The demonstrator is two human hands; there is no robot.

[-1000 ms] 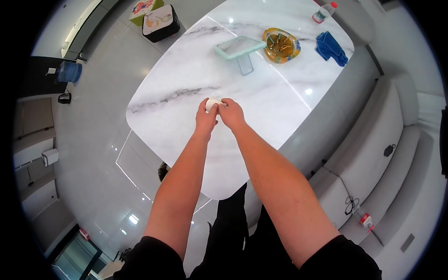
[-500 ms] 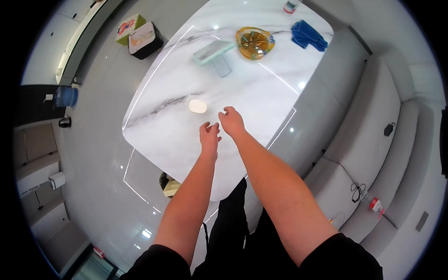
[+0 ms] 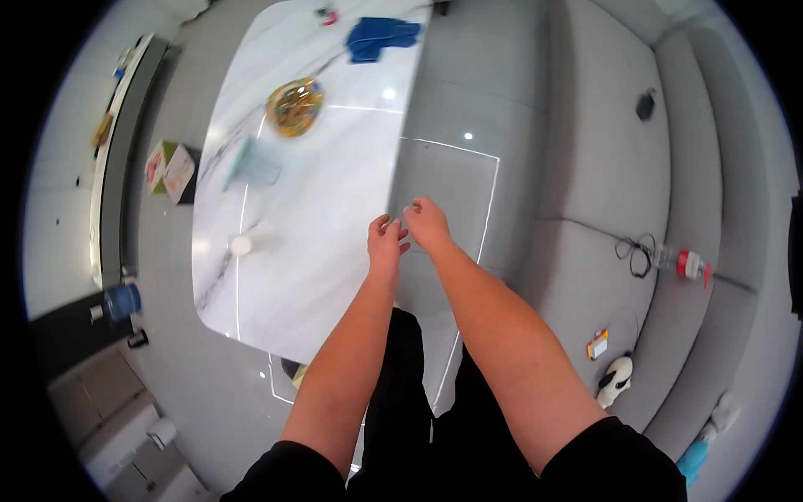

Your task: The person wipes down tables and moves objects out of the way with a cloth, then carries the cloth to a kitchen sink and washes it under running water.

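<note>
My left hand (image 3: pixel 386 241) is held over the right edge of the white marble-patterned table (image 3: pixel 309 276), its fingers loosely bent and apart. Close to its right is my right hand (image 3: pixel 427 224), with fingers curled inward and a small gap to the left one. I see nothing held in either hand. On the table, left of both hands, stands a small round white thing (image 3: pixel 241 244) whose kind I cannot make out. Farther back lie a blurred pale-green and clear plastic item (image 3: pixel 253 166) and an amber glass ashtray (image 3: pixel 294 107) with small bits in it.
A blue cloth (image 3: pixel 381 38) and a small red-and-white container (image 3: pixel 325 15) are at the table's far end. Along the right runs a grey sofa (image 3: pixel 602 167) bearing a cable (image 3: pixel 640 255), a plastic bottle (image 3: pixel 687 264) and a panda toy (image 3: pixel 616 381). Two boxes (image 3: pixel 178 174) stand left.
My view has turned right, so the table now sits farther left and more of the sofa shows. My hands have gone from over the tabletop to its right edge, slightly closer together.
</note>
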